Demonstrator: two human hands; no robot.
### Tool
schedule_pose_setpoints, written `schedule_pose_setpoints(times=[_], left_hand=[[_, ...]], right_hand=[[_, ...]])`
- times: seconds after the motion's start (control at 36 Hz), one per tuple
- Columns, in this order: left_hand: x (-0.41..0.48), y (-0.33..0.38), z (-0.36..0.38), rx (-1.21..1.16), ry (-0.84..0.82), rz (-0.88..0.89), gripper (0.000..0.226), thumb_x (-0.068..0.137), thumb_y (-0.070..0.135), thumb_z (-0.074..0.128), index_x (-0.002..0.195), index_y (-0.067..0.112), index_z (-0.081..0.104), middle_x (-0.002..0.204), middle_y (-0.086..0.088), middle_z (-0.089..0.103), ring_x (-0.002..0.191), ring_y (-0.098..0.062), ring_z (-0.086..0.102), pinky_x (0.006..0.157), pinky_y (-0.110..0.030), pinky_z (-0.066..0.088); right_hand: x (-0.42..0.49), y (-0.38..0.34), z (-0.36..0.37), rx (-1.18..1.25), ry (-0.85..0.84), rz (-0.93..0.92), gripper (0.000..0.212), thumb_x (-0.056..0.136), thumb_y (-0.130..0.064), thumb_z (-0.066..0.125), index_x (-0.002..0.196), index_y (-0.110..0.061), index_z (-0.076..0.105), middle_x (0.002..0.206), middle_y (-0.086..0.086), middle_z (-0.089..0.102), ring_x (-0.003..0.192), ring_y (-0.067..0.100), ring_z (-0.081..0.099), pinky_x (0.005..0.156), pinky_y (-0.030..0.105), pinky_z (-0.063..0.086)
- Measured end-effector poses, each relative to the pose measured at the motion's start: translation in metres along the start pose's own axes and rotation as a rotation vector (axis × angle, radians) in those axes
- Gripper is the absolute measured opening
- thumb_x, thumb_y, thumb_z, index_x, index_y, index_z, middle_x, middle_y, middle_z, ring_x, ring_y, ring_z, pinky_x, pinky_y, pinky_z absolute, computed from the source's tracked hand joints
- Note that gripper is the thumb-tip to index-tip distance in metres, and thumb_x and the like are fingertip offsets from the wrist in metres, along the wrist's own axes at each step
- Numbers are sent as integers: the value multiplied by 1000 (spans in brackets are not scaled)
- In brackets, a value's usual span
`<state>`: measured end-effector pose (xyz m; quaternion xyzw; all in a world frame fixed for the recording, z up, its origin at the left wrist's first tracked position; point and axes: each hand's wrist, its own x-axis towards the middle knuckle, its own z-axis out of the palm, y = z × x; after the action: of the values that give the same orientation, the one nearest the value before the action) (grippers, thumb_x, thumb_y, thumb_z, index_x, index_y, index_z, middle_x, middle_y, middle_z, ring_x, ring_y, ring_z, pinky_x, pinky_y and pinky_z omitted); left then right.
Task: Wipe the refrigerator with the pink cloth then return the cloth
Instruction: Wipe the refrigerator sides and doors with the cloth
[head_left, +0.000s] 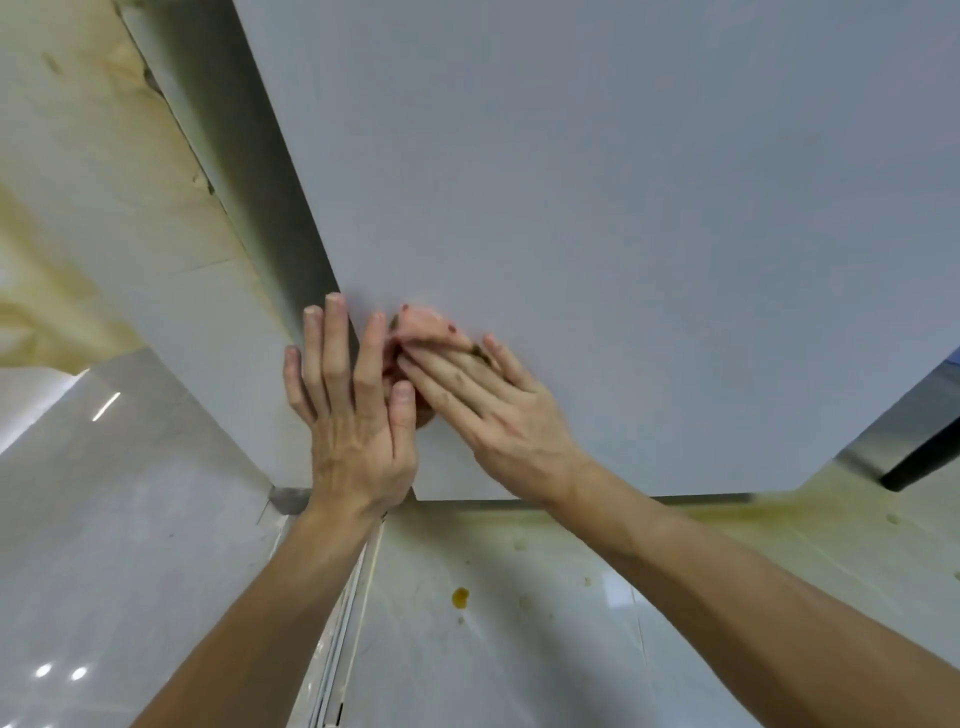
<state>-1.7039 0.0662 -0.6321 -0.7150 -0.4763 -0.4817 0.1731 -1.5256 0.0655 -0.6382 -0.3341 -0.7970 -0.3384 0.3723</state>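
Pink cloth (422, 321): bunched small and pressed against the refrigerator door (623, 208) near its left edge, mostly covered by fingers.
Right hand (493, 415): fingers straight, laid over the cloth; the nearer of the 2.
Left hand (353, 405): fingers straight and spread, index touching the cloth's left side.
Open door surface: lies up and right of both hands.

We see the right hand (501, 415) press the soiled pink cloth (423, 323) against the white refrigerator (623, 208) near its lower left edge, the left hand (353, 421) flat just beside it, above a stained floor (467, 665).
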Motion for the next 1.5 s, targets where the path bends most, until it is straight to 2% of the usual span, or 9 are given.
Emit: schedule_pose_setpoints(times=[0.11, 0.28, 0.36, 0.69, 0.94, 1.11, 1.28, 1.39, 1.5], left_hand=[[6, -9, -6, -3, 22, -32, 58, 106, 26, 36, 161, 10, 24, 169, -23, 19, 162, -22, 0, 128, -56, 5], [-4, -15, -7, 15, -41, -73, 60, 106, 25, 36, 162, 11, 22, 171, -19, 15, 162, -26, 2, 129, -54, 5], [-6, -15, -5, 21, -77, -68, 62, 105, 23, 40, 163, 11, 21, 173, -17, 13, 162, -28, 4, 129, -53, 6], [14, -2, -3, -1, -30, -17, 64, 104, 22, 41, 162, 1, 22, 173, -14, 13, 162, -29, 7, 129, -56, 12], [49, 13, -17, -74, 52, -36, 60, 107, 21, 32, 162, 0, 22, 172, -13, 18, 161, -28, 13, 126, -60, 19], [53, 10, -24, -136, 52, -21, 62, 103, 20, 34, 162, 1, 24, 171, -13, 20, 160, -31, 17, 126, -58, 21], [51, 14, -28, -131, -35, -9, 68, 101, 23, 40, 164, 4, 21, 174, -10, 13, 161, -30, 14, 128, -50, 16], [52, 21, -21, -84, 2, -39, 71, 99, 16, 47, 164, 3, 21, 174, -10, 11, 161, -30, 13, 128, -57, 15], [55, 29, -13, -58, 49, -44, 72, 97, 15, 49, 161, -1, 22, 173, -14, 12, 161, -33, 11, 129, -55, 11]], right_hand=[[-10, -20, 19, -52, -37, 12, 45, 110, -4, 37, 154, -4, 47, 158, 11, 50, 149, 22, 45, 132, 39, 16], [-101, -24, 47, -98, -598, -340, 43, 105, -23, 48, 146, -26, 61, 155, -12, 54, 145, 5, 46, 130, 25, -2], [-124, -18, 41, -83, -688, -437, 60, 96, -23, 59, 155, -18, 50, 162, -7, 45, 150, 7, 41, 130, 35, -2], [-5, 24, -38, 26, -201, -16, 53, 110, -1, 19, 154, -6, 48, 162, 7, 44, 153, 20, 38, 131, 39, 17], [136, 44, -72, 53, 327, 408, 58, 94, 17, 38, 150, 2, 49, 157, 21, 48, 151, 32, 40, 130, 43, 12], [67, 16, -34, 112, 49, 65, 42, 108, -1, 40, 147, -4, 58, 158, 9, 48, 150, 19, 44, 129, 37, 24], [-56, 36, -38, -30, -413, -113, 52, 114, -8, 15, 156, -10, 45, 164, 0, 42, 151, 14, 41, 132, 33, 12], [-60, 67, -67, -70, -372, -66, 59, 107, 1, 14, 160, -9, 38, 167, 4, 32, 157, 17, 30, 132, 38, 13], [-34, 94, -92, -123, -105, 132, 74, 90, 17, 40, 160, -9, 39, 165, 9, 35, 159, 20, 25, 132, 42, 14]])
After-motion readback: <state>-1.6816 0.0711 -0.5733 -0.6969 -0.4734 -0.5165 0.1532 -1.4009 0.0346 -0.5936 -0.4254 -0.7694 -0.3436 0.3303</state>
